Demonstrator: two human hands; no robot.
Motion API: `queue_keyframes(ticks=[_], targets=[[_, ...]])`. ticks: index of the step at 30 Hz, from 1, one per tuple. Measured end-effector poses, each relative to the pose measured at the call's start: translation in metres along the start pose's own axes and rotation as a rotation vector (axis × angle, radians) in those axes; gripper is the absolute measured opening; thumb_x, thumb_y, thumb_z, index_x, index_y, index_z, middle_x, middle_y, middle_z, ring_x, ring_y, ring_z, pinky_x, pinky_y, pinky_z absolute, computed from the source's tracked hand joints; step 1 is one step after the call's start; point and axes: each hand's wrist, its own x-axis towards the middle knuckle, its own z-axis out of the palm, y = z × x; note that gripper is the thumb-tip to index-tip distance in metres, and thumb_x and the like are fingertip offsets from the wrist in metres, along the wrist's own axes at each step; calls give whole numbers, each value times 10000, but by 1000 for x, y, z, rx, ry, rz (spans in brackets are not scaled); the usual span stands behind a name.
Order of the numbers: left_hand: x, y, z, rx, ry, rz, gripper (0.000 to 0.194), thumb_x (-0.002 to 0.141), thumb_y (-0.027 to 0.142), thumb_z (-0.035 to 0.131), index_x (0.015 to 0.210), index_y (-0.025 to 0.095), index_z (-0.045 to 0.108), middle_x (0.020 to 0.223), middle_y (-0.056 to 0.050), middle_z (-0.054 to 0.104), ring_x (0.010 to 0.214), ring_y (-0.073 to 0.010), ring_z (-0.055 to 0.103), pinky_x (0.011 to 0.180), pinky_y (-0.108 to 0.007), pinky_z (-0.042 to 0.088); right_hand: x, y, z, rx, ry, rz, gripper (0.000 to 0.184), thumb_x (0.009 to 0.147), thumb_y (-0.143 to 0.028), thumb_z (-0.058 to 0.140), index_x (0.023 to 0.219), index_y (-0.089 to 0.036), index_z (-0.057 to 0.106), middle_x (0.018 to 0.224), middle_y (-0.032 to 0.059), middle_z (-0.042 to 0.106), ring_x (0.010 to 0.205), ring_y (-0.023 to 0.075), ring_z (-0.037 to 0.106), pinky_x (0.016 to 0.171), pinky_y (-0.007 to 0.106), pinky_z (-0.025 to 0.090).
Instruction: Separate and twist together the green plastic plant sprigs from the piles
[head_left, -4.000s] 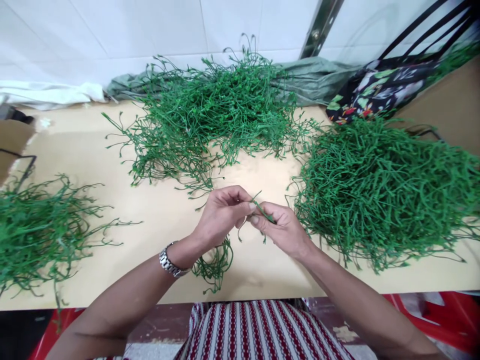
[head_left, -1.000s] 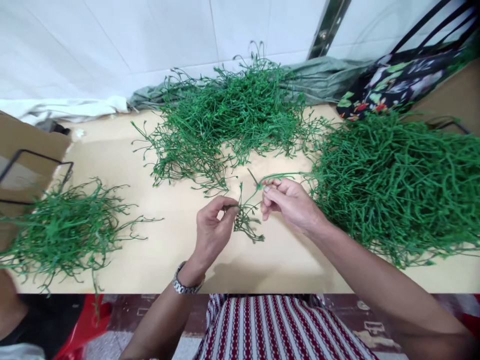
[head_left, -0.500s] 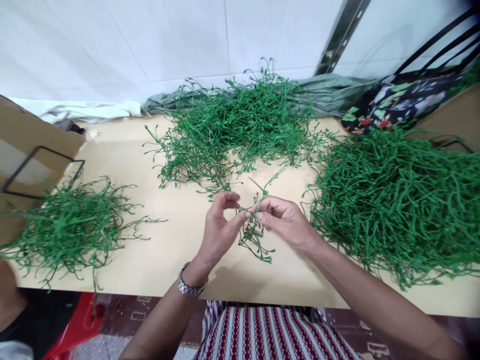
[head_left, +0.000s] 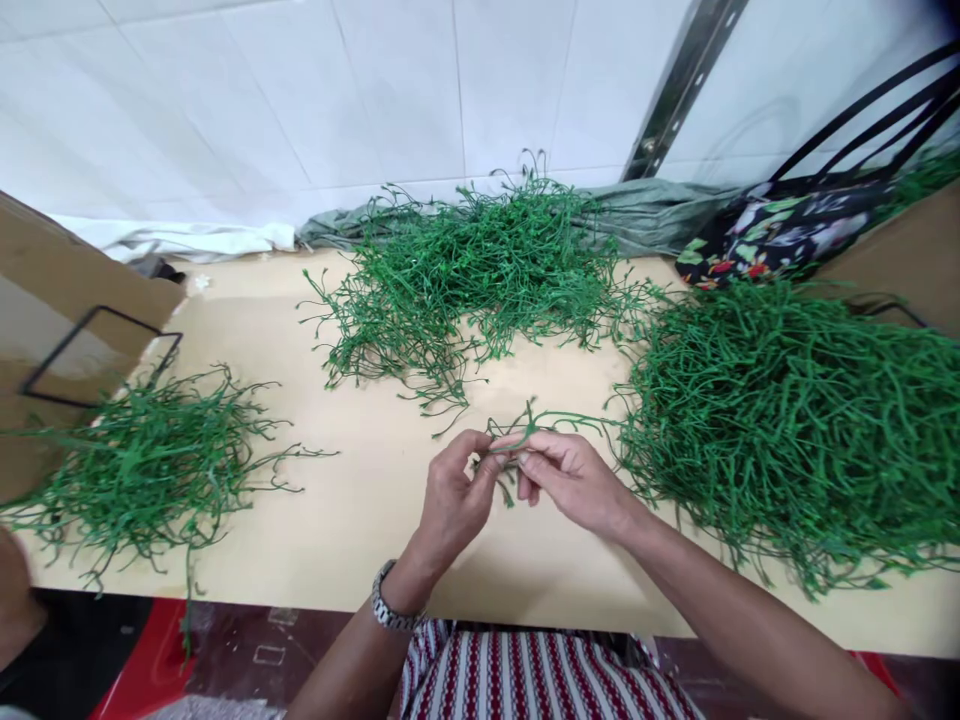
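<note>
Close together over the middle of the table, my left hand (head_left: 457, 490) and my right hand (head_left: 576, 482) pinch thin green plastic plant stems (head_left: 566, 416) between thumbs and fingertips. One held stem sticks out rightward above my right hand; a few curled ends hang below the fingers. How many stems each hand holds is partly hidden. Beyond the hands lies a heap of fine green stems with small tips (head_left: 487, 265). To the right, a bigger pile of thicker green stems (head_left: 795, 430) reaches nearly to my right forearm. A smaller pile of stems (head_left: 150, 465) rests at the left.
A cardboard box (head_left: 67, 300) and a black wire frame (head_left: 56, 350) stand at the left of the table (head_left: 330, 545). Green cloth (head_left: 652, 215) lies along the wall. A floral bag (head_left: 780, 230) sits at the back right. Another person's arm (head_left: 11, 590) shows at lower left.
The held stem has swung from pointing up to lying rightward. The small bunch that hung below my hands is now mostly hidden behind the fingers. The camera view has tilted slightly upward.
</note>
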Motion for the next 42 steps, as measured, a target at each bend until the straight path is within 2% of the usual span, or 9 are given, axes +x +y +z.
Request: queue_keyframes(ticks=[5, 11, 17, 21, 24, 30, 34, 38, 42], targets=[[0, 1, -4, 98, -101, 91, 195, 782, 171, 453, 587, 176, 462, 582, 11, 414, 564, -114, 400, 546, -242, 315, -2, -12, -13, -214, 5, -8, 320, 818, -325, 478, 1080, -174, 582, 720, 7, 580, 451, 60, 459, 429, 190, 367], [1, 2, -6, -195, -316, -184, 247, 778, 308, 514, 595, 149, 468, 533, 42, 328, 509, -77, 292, 484, -218, 244, 9, -29, -16, -698, -9, -251, 206, 828, -236, 467, 725, -151, 624, 690, 11, 563, 645, 101, 496, 597, 217, 348], [1, -8, -4, -342, -381, -319, 321, 776, 331, 515, 525, 148, 434, 510, 53, 241, 480, -63, 207, 456, -214, 191, 12, -36, -15, -927, -120, -353, 217, 841, -191, 457, 700, -155, 618, 652, 8, 518, 660, 100, 465, 595, 215, 296], [-1, -12, -4, -317, -287, -202, 168, 740, 221, 552, 592, 141, 548, 632, 9, 418, 618, -99, 404, 588, -228, 345, 13, -29, -17, -999, -78, -306, 166, 817, -198, 488, 746, -161, 633, 702, 14, 572, 664, 106, 489, 596, 220, 301], [-2, -13, -4, -303, -211, -151, 65, 714, 141, 548, 663, 145, 587, 754, -18, 488, 727, -118, 460, 655, -231, 371, 8, -23, -18, -1018, -36, -247, 155, 819, -206, 489, 794, -175, 638, 748, 7, 613, 641, 98, 520, 575, 214, 306], [-5, -11, 5, -183, 8, -228, 96, 718, 110, 487, 633, 153, 493, 626, 34, 422, 578, -75, 382, 542, -186, 317, -10, -2, -6, -1201, 82, -272, 233, 871, -270, 429, 824, -177, 638, 738, 27, 671, 656, 148, 608, 555, 238, 321], [-8, -10, 10, -312, 89, -346, 76, 758, 187, 482, 686, 163, 471, 548, 66, 348, 483, -58, 299, 454, -170, 265, -17, 16, 7, -1116, 167, -253, 269, 888, -295, 399, 900, -206, 652, 749, 13, 695, 631, 137, 630, 548, 230, 355], [-8, -13, 10, -384, 116, -403, 89, 735, 227, 525, 708, 159, 475, 550, 70, 379, 466, -51, 306, 436, -164, 262, -22, 16, 11, -1153, 68, -196, 281, 885, -292, 390, 1014, -232, 631, 678, 20, 685, 591, 158, 628, 521, 239, 359], [-7, -12, 6, -215, 122, -352, 73, 726, 186, 495, 663, 154, 475, 530, 67, 386, 461, -56, 315, 438, -170, 262, -27, 2, 6, -1159, 24, -159, 333, 866, -268, 403, 1154, -210, 559, 563, 21, 638, 469, 153, 560, 472, 242, 320]])
